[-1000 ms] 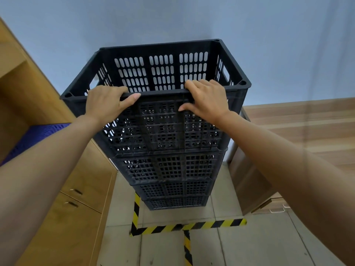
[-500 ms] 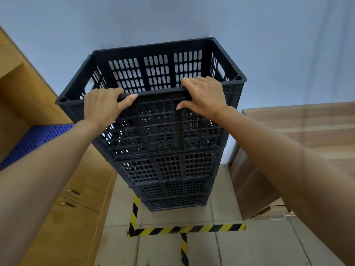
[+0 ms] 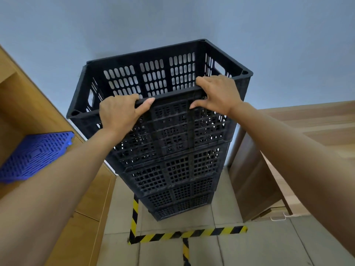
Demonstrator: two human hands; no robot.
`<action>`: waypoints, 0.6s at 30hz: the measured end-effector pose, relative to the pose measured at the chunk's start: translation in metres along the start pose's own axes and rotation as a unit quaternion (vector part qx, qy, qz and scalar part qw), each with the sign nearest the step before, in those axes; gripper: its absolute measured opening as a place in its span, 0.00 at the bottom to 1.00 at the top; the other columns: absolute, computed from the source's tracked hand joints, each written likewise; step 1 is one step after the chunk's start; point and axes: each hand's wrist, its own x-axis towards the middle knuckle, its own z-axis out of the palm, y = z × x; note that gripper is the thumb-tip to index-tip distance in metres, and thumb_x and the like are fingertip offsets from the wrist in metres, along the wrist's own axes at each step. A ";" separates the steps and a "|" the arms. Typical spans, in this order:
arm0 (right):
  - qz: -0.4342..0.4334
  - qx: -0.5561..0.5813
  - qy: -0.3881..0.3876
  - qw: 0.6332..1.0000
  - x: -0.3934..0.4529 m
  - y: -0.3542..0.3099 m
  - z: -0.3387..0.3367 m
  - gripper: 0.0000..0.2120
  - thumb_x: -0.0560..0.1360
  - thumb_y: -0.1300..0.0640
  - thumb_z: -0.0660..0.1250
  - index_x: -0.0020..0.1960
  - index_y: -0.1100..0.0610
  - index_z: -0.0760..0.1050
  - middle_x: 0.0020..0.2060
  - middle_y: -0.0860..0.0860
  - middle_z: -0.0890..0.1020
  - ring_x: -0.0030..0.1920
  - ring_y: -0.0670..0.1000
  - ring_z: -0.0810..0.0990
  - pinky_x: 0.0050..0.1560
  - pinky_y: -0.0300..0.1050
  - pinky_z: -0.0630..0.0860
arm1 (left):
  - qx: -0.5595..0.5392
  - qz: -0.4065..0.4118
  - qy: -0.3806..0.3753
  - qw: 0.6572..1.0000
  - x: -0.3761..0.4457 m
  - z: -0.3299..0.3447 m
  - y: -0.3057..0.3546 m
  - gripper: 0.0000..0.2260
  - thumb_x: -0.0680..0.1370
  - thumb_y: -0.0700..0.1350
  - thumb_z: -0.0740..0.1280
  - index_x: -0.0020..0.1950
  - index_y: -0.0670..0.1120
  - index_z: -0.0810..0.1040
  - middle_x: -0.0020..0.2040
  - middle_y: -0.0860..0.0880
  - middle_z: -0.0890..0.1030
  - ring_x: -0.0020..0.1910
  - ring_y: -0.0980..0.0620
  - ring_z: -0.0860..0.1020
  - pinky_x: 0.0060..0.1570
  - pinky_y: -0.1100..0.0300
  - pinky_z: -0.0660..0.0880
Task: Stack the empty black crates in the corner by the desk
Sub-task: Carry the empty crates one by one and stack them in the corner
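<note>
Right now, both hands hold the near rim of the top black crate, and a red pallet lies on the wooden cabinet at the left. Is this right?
Not quite. The pallet is blue, not red; the head view shows it. The rest holds: the left hand and the right hand both hold the near rim of the top crate, and the pallet lies on the wooden cabinet at the left.

wall (image 3: 76,25): pale blue; floor (image 3: 259,250): grey tiles, hazard tape (image 3: 188,234); wooden cabinets (image 3: 92,204), probably desk (image 3: 317,120)
</note>
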 end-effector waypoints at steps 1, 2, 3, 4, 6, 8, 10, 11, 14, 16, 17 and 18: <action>0.006 -0.001 -0.004 1.000 0.000 -0.002 -0.001 0.29 0.66 0.27 0.65 0.42 0.52 0.64 0.31 0.44 0.69 0.30 0.48 0.69 0.33 0.41 0.61 | -0.002 0.001 0.003 1.000 0.000 -0.001 -0.001 0.34 0.78 0.71 0.45 0.34 0.47 0.78 0.22 0.49 0.69 0.23 0.47 0.71 0.24 0.62 0.58; 0.015 -0.003 -0.006 1.000 0.000 -0.005 -0.002 0.29 0.66 0.27 0.65 0.41 0.51 0.62 0.31 0.44 0.69 0.30 0.48 0.69 0.34 0.42 0.61 | -0.002 0.003 0.005 1.000 0.001 0.000 -0.003 0.34 0.77 0.71 0.45 0.34 0.47 0.78 0.22 0.49 0.69 0.23 0.47 0.71 0.24 0.62 0.58; 0.022 -0.007 -0.008 1.000 0.000 -0.007 -0.004 0.28 0.66 0.27 0.66 0.41 0.51 0.61 0.31 0.44 0.70 0.31 0.48 0.69 0.35 0.42 0.61 | -0.003 0.006 0.003 1.000 0.001 0.000 -0.004 0.35 0.77 0.71 0.45 0.34 0.47 0.77 0.22 0.49 0.69 0.22 0.48 0.71 0.24 0.63 0.58; 0.026 -0.011 -0.012 1.000 -0.001 -0.009 -0.005 0.28 0.66 0.28 0.66 0.41 0.51 0.61 0.32 0.45 0.71 0.31 0.49 0.69 0.36 0.42 0.61 | -0.010 0.011 -0.002 1.000 0.002 0.000 -0.004 0.35 0.77 0.72 0.44 0.33 0.47 0.76 0.22 0.49 0.69 0.22 0.47 0.71 0.24 0.62 0.59; 0.036 -0.022 -0.015 0.999 -0.005 -0.014 -0.005 0.28 0.65 0.28 0.66 0.41 0.52 0.64 0.32 0.47 0.74 0.32 0.49 0.69 0.37 0.42 0.62 | -0.014 0.025 -0.016 0.999 0.003 0.002 -0.010 0.36 0.76 0.72 0.43 0.34 0.47 0.77 0.22 0.49 0.71 0.22 0.47 0.72 0.24 0.61 0.62; 0.051 -0.033 -0.015 0.998 -0.006 -0.024 -0.002 0.29 0.65 0.28 0.65 0.42 0.54 0.65 0.32 0.47 0.74 0.32 0.49 0.69 0.37 0.42 0.62 | -0.010 0.047 -0.025 0.999 0.005 0.005 -0.023 0.36 0.76 0.72 0.43 0.36 0.48 0.78 0.23 0.49 0.72 0.23 0.48 0.72 0.25 0.61 0.64; 0.064 -0.035 -0.020 0.997 -0.002 -0.039 0.000 0.30 0.66 0.27 0.65 0.41 0.54 0.63 0.32 0.46 0.71 0.32 0.49 0.69 0.38 0.43 0.63 | -0.018 0.067 -0.027 0.997 0.006 0.010 -0.039 0.36 0.76 0.72 0.43 0.40 0.48 0.80 0.24 0.49 0.73 0.24 0.48 0.73 0.25 0.60 0.65; 0.069 -0.035 -0.021 0.997 0.000 -0.046 0.001 0.29 0.66 0.28 0.66 0.41 0.53 0.61 0.32 0.46 0.70 0.32 0.49 0.68 0.38 0.43 0.63 | -0.022 0.075 -0.028 0.997 0.007 0.014 -0.046 0.35 0.76 0.72 0.43 0.43 0.49 0.82 0.25 0.49 0.74 0.25 0.48 0.74 0.25 0.60 0.66; 0.093 -0.049 -0.029 0.994 0.009 -0.061 0.005 0.30 0.66 0.28 0.66 0.41 0.54 0.62 0.32 0.47 0.70 0.32 0.50 0.70 0.38 0.45 0.67 | -0.035 0.095 -0.028 0.994 0.018 0.026 -0.066 0.34 0.76 0.71 0.45 0.44 0.49 0.82 0.27 0.49 0.76 0.27 0.48 0.75 0.27 0.58 0.68; 0.112 -0.058 -0.032 0.992 0.018 -0.072 0.010 0.31 0.65 0.28 0.66 0.42 0.56 0.64 0.32 0.48 0.70 0.33 0.52 0.70 0.39 0.46 0.66 | -0.051 0.102 -0.030 0.993 0.026 0.034 -0.080 0.34 0.76 0.71 0.44 0.39 0.48 0.79 0.26 0.49 0.75 0.27 0.48 0.75 0.27 0.58 0.67; 0.119 -0.063 -0.030 0.990 0.023 -0.078 0.013 0.31 0.65 0.28 0.66 0.42 0.56 0.63 0.32 0.48 0.70 0.33 0.52 0.70 0.39 0.46 0.65 | -0.059 0.105 -0.028 0.992 0.029 0.038 -0.087 0.35 0.76 0.72 0.43 0.37 0.47 0.77 0.26 0.49 0.74 0.27 0.48 0.74 0.27 0.58 0.67; 0.124 -0.067 -0.030 0.989 0.026 -0.083 0.015 0.31 0.64 0.28 0.65 0.42 0.56 0.63 0.32 0.48 0.70 0.33 0.52 0.70 0.39 0.45 0.63 | -0.067 0.108 -0.023 0.992 0.032 0.041 -0.093 0.35 0.76 0.72 0.43 0.35 0.47 0.76 0.26 0.49 0.74 0.26 0.48 0.74 0.27 0.59 0.66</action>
